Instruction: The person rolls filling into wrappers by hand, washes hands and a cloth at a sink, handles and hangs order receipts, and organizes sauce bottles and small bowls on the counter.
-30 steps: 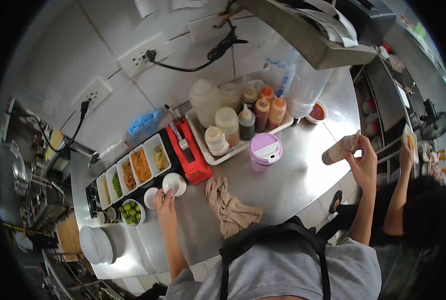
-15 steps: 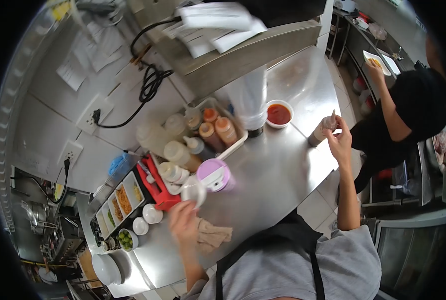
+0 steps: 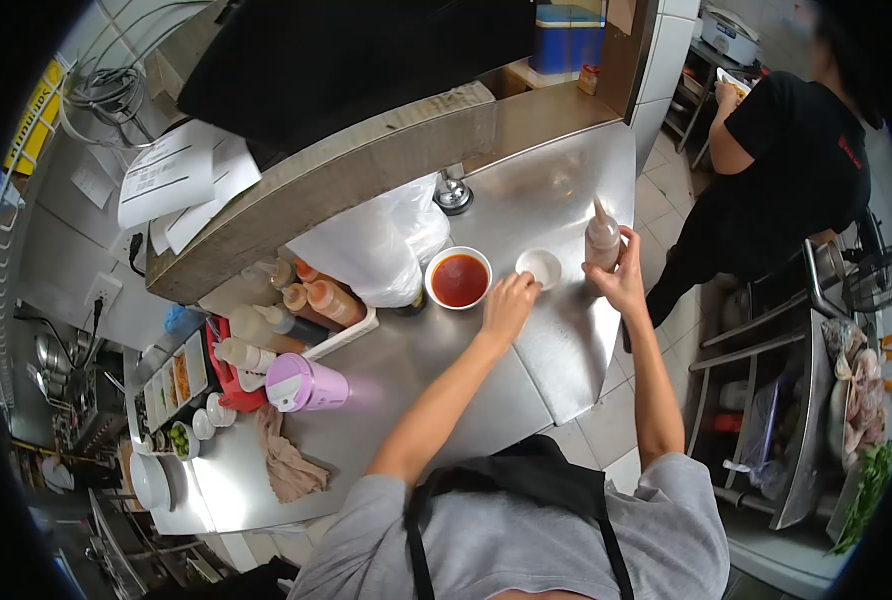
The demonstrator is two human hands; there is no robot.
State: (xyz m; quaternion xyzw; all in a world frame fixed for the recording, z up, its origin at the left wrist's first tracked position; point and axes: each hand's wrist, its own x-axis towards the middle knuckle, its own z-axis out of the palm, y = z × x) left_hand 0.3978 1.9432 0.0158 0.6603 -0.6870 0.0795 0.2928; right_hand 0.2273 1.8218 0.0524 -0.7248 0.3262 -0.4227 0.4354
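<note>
My left hand has its fingers closed on the near rim of a small white bowl, whose inside looks pale. My right hand is wrapped round a clear squeeze bottle with a pointed nozzle, held upright by the table's right edge. Just left of the small bowl stands a white bowl of red sauce. Whether the bottle rests on the steel table cannot be told.
Plastic bags lie beside a caddy of sauce bottles. Nearer me are a lilac cup and a brown cloth. A bell sits under the steel shelf. A person in black stands right of the table.
My left hand has carried the small white bowl from beside the lilac cup rightward, past the red sauce. My right hand keeps hold of the squeeze bottle. The view has shifted.
</note>
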